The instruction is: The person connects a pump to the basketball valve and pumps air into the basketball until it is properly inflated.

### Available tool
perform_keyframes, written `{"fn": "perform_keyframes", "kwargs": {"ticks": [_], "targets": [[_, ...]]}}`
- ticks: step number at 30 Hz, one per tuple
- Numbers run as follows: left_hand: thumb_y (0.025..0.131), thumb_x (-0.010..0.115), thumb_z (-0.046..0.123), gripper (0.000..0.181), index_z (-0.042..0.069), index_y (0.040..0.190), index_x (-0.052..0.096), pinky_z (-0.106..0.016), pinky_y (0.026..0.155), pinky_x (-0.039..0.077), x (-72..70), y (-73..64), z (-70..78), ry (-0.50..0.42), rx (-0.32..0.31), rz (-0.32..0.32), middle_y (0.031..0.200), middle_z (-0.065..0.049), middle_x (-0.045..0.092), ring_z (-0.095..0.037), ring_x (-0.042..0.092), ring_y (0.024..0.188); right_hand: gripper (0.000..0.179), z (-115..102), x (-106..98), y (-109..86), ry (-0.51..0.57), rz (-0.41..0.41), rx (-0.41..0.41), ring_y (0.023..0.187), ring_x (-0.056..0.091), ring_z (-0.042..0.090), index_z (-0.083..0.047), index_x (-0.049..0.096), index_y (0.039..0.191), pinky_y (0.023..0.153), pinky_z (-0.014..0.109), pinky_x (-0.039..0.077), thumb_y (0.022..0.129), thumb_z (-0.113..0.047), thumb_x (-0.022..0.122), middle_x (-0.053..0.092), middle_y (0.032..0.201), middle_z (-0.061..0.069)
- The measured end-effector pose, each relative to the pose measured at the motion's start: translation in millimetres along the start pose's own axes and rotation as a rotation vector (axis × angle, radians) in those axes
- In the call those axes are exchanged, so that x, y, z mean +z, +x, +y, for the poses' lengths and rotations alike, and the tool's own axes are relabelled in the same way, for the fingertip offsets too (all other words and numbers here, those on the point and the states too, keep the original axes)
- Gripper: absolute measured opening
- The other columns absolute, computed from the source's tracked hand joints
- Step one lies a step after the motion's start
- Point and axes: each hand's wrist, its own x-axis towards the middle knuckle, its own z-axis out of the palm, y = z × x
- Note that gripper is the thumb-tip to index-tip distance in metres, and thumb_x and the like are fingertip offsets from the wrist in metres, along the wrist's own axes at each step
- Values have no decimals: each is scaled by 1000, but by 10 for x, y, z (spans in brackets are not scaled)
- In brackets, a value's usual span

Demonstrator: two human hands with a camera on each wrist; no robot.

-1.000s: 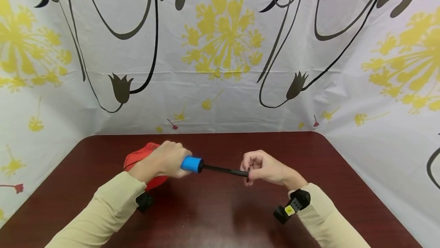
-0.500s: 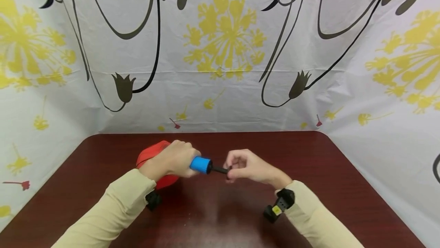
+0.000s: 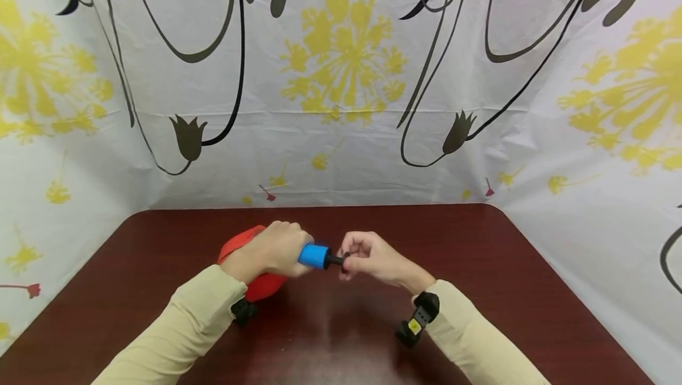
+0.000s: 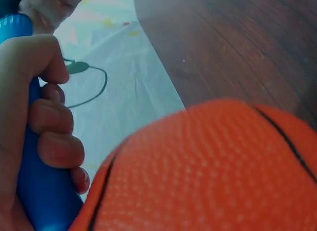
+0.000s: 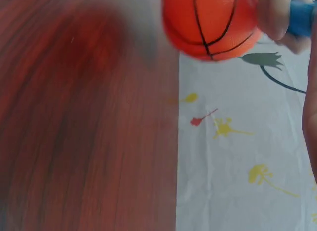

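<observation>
My left hand [image 3: 274,250] grips the blue barrel of a hand pump [image 3: 314,256] [image 4: 34,181] above the dark red table [image 3: 479,266]. An orange ball with black lines [image 3: 250,281] [image 4: 208,171] [image 5: 210,25] sits under and behind that hand, joined to the pump's far end. My right hand [image 3: 367,257] pinches the black handle end of the pump rod [image 3: 338,260], close against the blue barrel. Only a short piece of the rod shows between the hands.
A white cloth with yellow flowers and black stems [image 3: 341,77] hangs behind and on both sides of the table. Black wrist devices [image 3: 415,323] sit on both sleeves. The table's front [image 3: 341,349] is bare wood.
My right hand has moved left toward the blue barrel, pushing the black rod into it. The visible rod has shortened from long to a stub. The left hand and ball drifted slightly right.
</observation>
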Motion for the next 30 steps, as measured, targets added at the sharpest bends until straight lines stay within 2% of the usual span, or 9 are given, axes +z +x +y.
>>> {"fn": "perform_keyframes", "kwargs": {"ticks": [3, 7, 12, 15, 19, 22, 27, 30], "targets": [[69, 64, 29, 19, 17, 63, 51, -24, 47, 37, 26, 23, 0, 0, 16, 8, 52, 8, 42, -7, 41, 48, 20, -25, 0, -14, -5, 7, 26, 70, 63, 14, 4, 48, 83, 64, 38, 50, 82, -12, 60, 62, 79, 4], [70, 64, 30, 19, 17, 65, 51, -24, 47, 36, 20, -1, -47, 17, 46, 28, 54, 9, 43, -7, 41, 49, 8, -158, -108, -147, 31, -49, 59, 70, 62, 12, -7, 53, 84, 63, 32, 51, 81, -4, 60, 62, 84, 3], [69, 65, 28, 18, 16, 67, 52, -25, 47, 36, -9, -93, -136, 30, -5, 50, 56, 9, 44, -8, 41, 50, 6, -279, -300, -335, 131, -148, -5, 72, 60, 11, -8, 52, 85, 61, 24, 49, 84, -4, 56, 61, 83, 3], [69, 65, 29, 18, 16, 66, 52, -24, 47, 35, -2, -84, -144, 27, -16, 62, 55, 9, 44, -7, 41, 49, 4, -225, -277, -274, 121, -117, -33, 71, 60, 12, -8, 52, 86, 61, 24, 48, 85, -6, 55, 59, 81, 4], [69, 63, 30, 21, 17, 61, 49, -24, 46, 34, 6, -32, -118, 47, -25, 95, 51, 8, 41, -7, 40, 47, 5, -68, -98, -11, 77, 13, -2, 69, 61, 13, -8, 54, 85, 62, 28, 50, 84, -4, 56, 60, 78, 5], [68, 63, 30, 22, 17, 59, 48, -24, 45, 34, 9, -11, -110, 50, -33, 91, 50, 7, 40, -8, 39, 46, 6, -15, 8, 121, 48, 66, 31, 70, 62, 15, -6, 53, 84, 63, 31, 51, 83, -8, 59, 61, 77, 6], [70, 62, 30, 22, 18, 60, 47, -24, 45, 33, 13, -21, -137, 1, 2, 38, 51, 7, 39, -8, 39, 46, 14, -74, -6, 68, 36, 15, 69, 71, 62, 15, -4, 52, 84, 64, 33, 51, 81, -13, 62, 62, 79, 6], [70, 62, 30, 21, 18, 61, 47, -24, 46, 33, 1, -48, -176, 18, 15, 53, 53, 8, 41, -8, 39, 48, 13, -177, -107, -72, 90, -64, 20, 70, 60, 13, -5, 50, 82, 62, 28, 49, 83, -13, 61, 60, 80, 4]]}}
